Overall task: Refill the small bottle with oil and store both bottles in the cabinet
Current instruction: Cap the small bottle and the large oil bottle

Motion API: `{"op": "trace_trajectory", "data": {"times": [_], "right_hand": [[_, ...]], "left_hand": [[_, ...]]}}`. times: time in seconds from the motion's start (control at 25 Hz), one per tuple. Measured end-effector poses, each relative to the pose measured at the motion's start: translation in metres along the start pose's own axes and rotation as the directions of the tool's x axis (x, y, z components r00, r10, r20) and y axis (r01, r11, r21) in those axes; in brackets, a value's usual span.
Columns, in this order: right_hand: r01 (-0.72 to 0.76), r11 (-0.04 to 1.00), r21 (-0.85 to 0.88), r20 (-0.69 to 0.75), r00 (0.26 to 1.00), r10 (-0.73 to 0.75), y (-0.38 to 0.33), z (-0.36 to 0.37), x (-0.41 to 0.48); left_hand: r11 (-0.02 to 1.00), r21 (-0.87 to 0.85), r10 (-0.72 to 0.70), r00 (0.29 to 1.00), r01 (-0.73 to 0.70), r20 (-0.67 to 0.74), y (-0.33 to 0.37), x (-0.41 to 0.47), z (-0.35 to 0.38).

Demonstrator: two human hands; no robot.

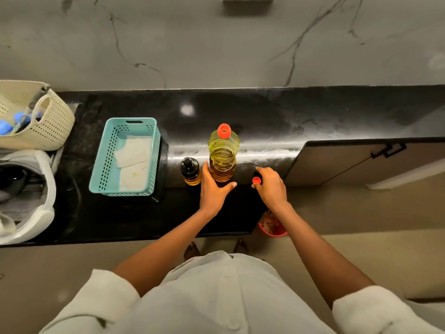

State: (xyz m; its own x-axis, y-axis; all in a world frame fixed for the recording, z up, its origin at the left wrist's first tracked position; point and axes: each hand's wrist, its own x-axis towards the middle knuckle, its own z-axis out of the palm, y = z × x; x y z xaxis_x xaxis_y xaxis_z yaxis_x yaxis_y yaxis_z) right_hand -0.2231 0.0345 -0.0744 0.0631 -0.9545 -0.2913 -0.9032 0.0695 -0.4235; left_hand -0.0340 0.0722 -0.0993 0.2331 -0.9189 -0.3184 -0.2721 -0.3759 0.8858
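Note:
A large clear oil bottle [223, 155] stands upright on the black counter [277, 121], its red-ringed mouth uncapped. My left hand [213, 189] holds its base, thumb on the left side and fingers across the front. Just left of it stands the small bottle [190, 171], with a black top and a little oil at the bottom. My right hand [271, 186] pinches a small red cap [256, 180] low over the counter, to the right of the large bottle. Right of that, a cabinet door [337, 162] under the counter is open.
A teal perforated basket [106, 160] with white paper in it sits left of the bottles. A cream basket [48, 126] and a grey-white container [36, 213] are at the far left. A red tub [272, 227] is on the floor under my right forearm.

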Motion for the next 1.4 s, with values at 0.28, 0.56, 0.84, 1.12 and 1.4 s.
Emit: {"op": "trace_trajectory", "data": {"times": [0.28,0.56,0.84,1.12,1.4], "right_hand": [[0.093,0.983,-0.155,0.068,0.994,-0.084,-0.005,-0.008,0.000],[0.042,0.992,0.117,-0.031,0.999,-0.039,-0.025,-0.040,0.002],[0.492,0.760,0.425,-0.436,0.847,-0.304,-0.090,-0.126,0.008],[0.646,0.690,0.327,-0.370,0.759,-0.536,-0.126,-0.135,0.000],[0.656,0.751,0.067,-0.272,0.737,-0.619,-0.126,-0.136,0.009]], "left_hand": [[0.999,0.006,0.051,0.995,-0.051,-0.081,0.022,0.030,0.004],[0.996,0.028,0.088,0.994,-0.086,-0.063,0.019,0.034,0.000],[0.975,-0.109,0.187,0.981,-0.192,-0.059,0.035,0.027,-0.001],[0.957,-0.121,0.245,0.958,-0.264,-0.151,0.060,0.031,-0.011],[0.967,-0.049,0.240,0.962,-0.248,-0.131,0.062,0.033,-0.015]]}}
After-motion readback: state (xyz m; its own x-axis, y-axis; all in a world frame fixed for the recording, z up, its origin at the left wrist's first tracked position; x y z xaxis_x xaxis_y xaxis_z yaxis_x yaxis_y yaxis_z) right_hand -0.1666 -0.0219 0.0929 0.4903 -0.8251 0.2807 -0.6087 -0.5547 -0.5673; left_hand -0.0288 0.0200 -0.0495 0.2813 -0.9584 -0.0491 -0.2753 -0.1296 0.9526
